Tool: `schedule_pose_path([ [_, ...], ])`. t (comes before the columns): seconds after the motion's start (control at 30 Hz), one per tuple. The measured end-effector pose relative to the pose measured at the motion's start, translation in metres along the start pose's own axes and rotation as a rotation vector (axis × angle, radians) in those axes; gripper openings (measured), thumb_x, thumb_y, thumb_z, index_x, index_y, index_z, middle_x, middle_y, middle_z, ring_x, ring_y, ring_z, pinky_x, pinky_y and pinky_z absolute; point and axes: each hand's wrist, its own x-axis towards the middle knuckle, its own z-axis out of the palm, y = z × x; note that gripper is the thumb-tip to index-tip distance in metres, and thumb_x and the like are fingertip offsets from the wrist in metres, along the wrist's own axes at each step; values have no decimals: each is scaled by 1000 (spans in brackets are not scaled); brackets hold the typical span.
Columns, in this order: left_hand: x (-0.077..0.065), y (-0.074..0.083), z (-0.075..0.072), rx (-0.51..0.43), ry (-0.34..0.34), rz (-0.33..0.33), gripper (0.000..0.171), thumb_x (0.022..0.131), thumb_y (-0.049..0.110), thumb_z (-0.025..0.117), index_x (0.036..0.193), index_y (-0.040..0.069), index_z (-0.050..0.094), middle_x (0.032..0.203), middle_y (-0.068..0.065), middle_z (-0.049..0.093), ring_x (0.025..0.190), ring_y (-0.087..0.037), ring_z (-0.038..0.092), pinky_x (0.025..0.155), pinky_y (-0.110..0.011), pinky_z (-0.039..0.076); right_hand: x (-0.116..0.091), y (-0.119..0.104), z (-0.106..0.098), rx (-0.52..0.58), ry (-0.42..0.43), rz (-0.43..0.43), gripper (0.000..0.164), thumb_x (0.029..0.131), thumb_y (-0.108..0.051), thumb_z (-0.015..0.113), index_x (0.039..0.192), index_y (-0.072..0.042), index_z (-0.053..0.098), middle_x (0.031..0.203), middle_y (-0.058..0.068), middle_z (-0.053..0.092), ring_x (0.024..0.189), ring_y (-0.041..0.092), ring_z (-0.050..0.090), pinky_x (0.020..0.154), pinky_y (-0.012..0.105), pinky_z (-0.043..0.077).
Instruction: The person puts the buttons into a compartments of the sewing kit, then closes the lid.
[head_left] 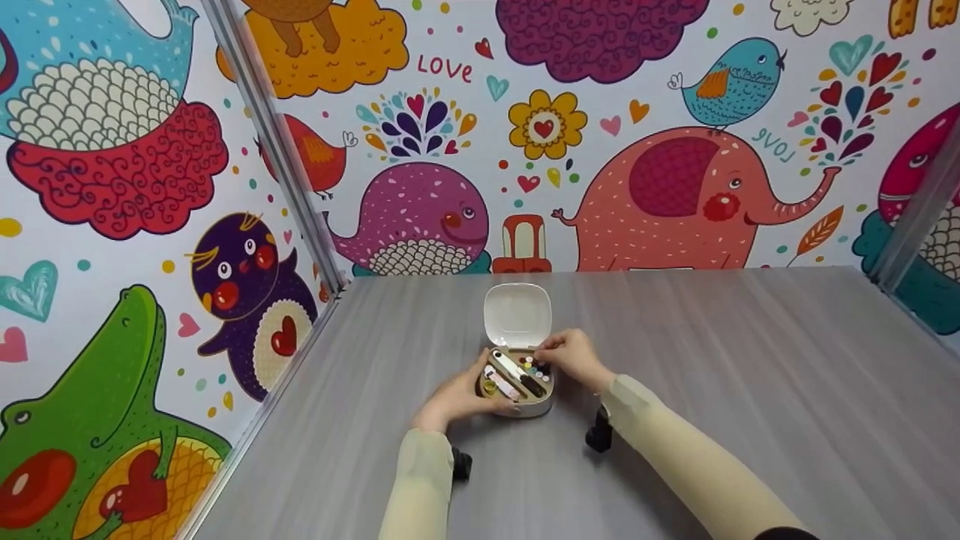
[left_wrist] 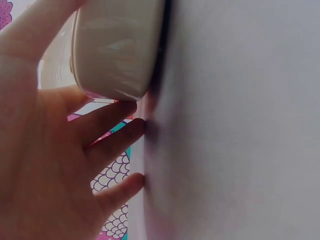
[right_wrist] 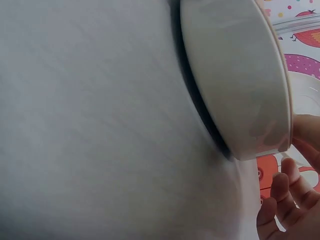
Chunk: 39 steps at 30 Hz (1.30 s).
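A small white box (head_left: 534, 409) stands on the table with its lid (head_left: 517, 313) raised at the back. Inside lie a long white-and-black item (head_left: 517, 373), a pink-and-white item (head_left: 501, 382), a small yellow round item (head_left: 490, 387) and several small coloured round pieces (head_left: 529, 364). My left hand (head_left: 457, 394) holds the box from the left, thumb along the front and fingers round the side; the left wrist view shows the smooth outer wall (left_wrist: 117, 50). At the back right rim is my right hand (head_left: 576, 358), its thumb and forefinger close together by the round pieces. Their tips are too small to show whether they pinch anything.
The grey table (head_left: 712, 360) extends around the box on all sides. A patterned wall panel (head_left: 465, 150) rises behind it, and another stands at the left, with a metal post (head_left: 274, 142) in the corner. Black wrist devices (head_left: 598, 431) hang below both forearms.
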Motion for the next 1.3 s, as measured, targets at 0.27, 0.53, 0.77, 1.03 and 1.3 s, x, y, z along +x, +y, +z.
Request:
schedule_pose_path([
  [0.27, 1, -1, 0, 5, 1, 16, 114, 72, 48, 82, 156, 8, 16, 154, -19, 29, 134, -36, 37, 107, -48, 33, 0, -1, 2, -55, 17, -23, 4, 76, -3, 77, 76, -1, 75, 66, 0, 66, 58, 8, 52, 54, 22, 40],
  [0.53, 0, 2, 3, -8, 0, 15, 114, 71, 47, 83, 156, 9, 17, 154, -19, 29, 135, -37, 36, 108, -49, 32, -11, 3, -5, 100, 73, 57, 10, 80, -7, 73, 86, 2, 74, 74, 4, 68, 64, 12, 56, 56, 22, 43],
  [0.77, 0, 0, 0, -12, 0, 9, 114, 72, 47, 83, 156, 8, 16, 151, -21, 34, 131, -37, 41, 105, -50, 36, -25, 8, -8, 380, 36, 249, 58, 81, -14, 75, 131, 4, 51, 118, 18, 58, 96, 26, 58, 75, 36, 50],
  [1.03, -4, 1, -5, -27, -3, 0, 115, 73, 47, 82, 156, 7, 13, 155, -21, 25, 137, -40, 32, 109, -53, 29, -39, 19, -5, 446, -212, 165, 98, 76, -11, 81, 151, 4, 20, 152, 26, 28, 139, 38, 29, 112, 50, 23],
  [1.3, -5, 10, -20, -54, 48, 15, 100, 84, 52, 70, 155, 7, 17, 150, -26, 32, 135, -42, 35, 105, -57, 32, -46, 21, -6, 385, -323, 94, 109, 73, -8, 83, 153, 4, 10, 158, 23, 16, 143, 36, 18, 114, 46, 20],
])
